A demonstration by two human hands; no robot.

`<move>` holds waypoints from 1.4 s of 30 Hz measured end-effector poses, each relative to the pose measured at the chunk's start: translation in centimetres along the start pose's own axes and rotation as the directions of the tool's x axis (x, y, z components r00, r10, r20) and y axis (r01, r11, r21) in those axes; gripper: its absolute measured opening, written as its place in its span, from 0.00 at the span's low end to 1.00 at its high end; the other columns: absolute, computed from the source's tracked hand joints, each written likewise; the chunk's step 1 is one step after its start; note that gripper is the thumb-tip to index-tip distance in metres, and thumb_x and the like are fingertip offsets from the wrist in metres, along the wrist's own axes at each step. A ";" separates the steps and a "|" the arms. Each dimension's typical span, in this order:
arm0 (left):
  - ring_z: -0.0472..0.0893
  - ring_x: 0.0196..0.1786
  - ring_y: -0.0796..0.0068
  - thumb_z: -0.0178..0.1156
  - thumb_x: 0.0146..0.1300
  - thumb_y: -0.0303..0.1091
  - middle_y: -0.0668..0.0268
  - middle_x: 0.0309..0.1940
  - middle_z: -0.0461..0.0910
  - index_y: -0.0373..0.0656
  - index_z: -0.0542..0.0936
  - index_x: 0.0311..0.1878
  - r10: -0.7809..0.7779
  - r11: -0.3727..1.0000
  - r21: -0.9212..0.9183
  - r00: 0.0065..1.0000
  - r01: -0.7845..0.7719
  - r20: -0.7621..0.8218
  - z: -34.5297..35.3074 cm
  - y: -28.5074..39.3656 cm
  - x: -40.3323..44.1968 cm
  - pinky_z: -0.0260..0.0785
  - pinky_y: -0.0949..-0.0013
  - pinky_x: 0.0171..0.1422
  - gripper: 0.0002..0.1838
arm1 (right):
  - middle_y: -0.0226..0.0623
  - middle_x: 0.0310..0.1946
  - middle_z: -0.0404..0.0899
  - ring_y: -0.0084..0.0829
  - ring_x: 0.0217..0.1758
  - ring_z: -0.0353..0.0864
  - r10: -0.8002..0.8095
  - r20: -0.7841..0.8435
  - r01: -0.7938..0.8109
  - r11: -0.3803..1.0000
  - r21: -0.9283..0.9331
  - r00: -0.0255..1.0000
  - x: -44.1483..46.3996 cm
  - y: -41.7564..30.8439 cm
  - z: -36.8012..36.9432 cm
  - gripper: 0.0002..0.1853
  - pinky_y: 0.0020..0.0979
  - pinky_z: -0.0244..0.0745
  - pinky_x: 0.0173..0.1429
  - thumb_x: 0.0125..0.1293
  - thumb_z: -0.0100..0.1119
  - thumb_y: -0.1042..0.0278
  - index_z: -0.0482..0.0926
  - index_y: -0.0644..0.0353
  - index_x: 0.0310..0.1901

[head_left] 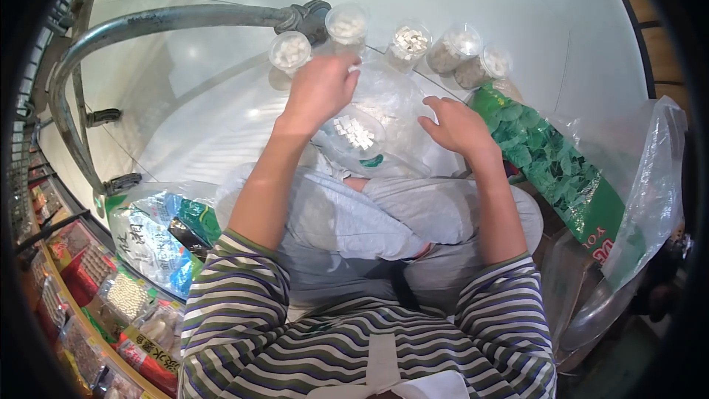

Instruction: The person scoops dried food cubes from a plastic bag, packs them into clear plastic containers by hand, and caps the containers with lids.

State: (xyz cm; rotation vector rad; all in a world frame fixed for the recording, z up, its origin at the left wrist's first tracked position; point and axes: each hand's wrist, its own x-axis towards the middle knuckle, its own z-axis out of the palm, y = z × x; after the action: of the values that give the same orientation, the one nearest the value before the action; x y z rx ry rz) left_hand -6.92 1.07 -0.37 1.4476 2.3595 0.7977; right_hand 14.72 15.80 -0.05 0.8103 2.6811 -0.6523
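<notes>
My left hand (323, 89) is closed, its fingers curled just in front of a clear plastic cup of white pieces (347, 24). Whatever its fingers may hold is hidden. To its left stands a second cup of white chunks (290, 50). My right hand (459, 127) is open over clear plastic sheeting (402, 103), thumb and fingers apart, with nothing visible in it. Between and below the hands, a clear container (332, 135) tilts with small white cubes (354, 133) in it.
Several more filled cups stand beyond, including one of white cubes (410, 41) and two at the right (454, 48). A green printed bag (554, 162) lies right, a blue-white bag (159, 236) left. A metal tube frame (170, 18) arches at left beside shelves of packaged goods (88, 273).
</notes>
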 end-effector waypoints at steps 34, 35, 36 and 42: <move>0.83 0.33 0.54 0.62 0.63 0.40 0.58 0.25 0.82 0.43 0.85 0.45 -0.091 0.996 -0.029 0.978 0.087 -0.186 -3.6 -0.7 0.5 0.74 0.54 0.40 0.13 | 0.48 0.25 0.78 0.51 0.31 0.80 0.163 -0.217 -0.169 0.986 -0.010 0.963 -4.1 2.9 -9.0 0.16 0.47 0.73 0.38 0.60 0.64 0.57 0.80 0.62 0.41; 0.84 0.34 0.54 0.62 0.64 0.40 0.58 0.25 0.82 0.43 0.85 0.46 -0.085 0.996 -0.018 0.982 0.083 -0.169 -3.7 -0.5 0.3 0.74 0.54 0.40 0.13 | 0.48 0.24 0.78 0.49 0.30 0.80 0.205 -0.217 -0.217 0.976 -0.035 0.955 -4.2 2.9 -9.7 0.20 0.46 0.73 0.37 0.63 0.66 0.52 0.82 0.62 0.44; 0.84 0.34 0.54 0.62 0.64 0.40 0.58 0.25 0.82 0.43 0.85 0.46 -0.088 0.996 -0.018 0.982 0.086 -0.168 -3.6 -0.6 0.3 0.74 0.54 0.40 0.13 | 0.48 0.24 0.78 0.49 0.30 0.80 0.203 -0.214 -0.215 0.976 -0.036 0.956 -4.2 3.5 -10.1 0.20 0.46 0.73 0.37 0.63 0.66 0.52 0.82 0.62 0.44; 0.84 0.36 0.52 0.60 0.64 0.40 0.56 0.27 0.83 0.43 0.84 0.47 -0.070 0.997 -0.038 0.983 0.064 -0.170 -3.2 -0.7 0.2 0.75 0.53 0.40 0.14 | 0.47 0.24 0.79 0.47 0.29 0.80 0.173 -0.245 -0.221 0.957 -0.186 0.954 -3.7 4.6 -12.5 0.23 0.44 0.74 0.36 0.66 0.65 0.46 0.84 0.60 0.48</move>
State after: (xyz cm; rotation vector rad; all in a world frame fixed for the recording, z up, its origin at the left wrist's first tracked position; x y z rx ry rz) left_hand -9.10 0.00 1.88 1.3274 2.4930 0.9730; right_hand 18.87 23.64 10.52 1.1339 2.7537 -0.2329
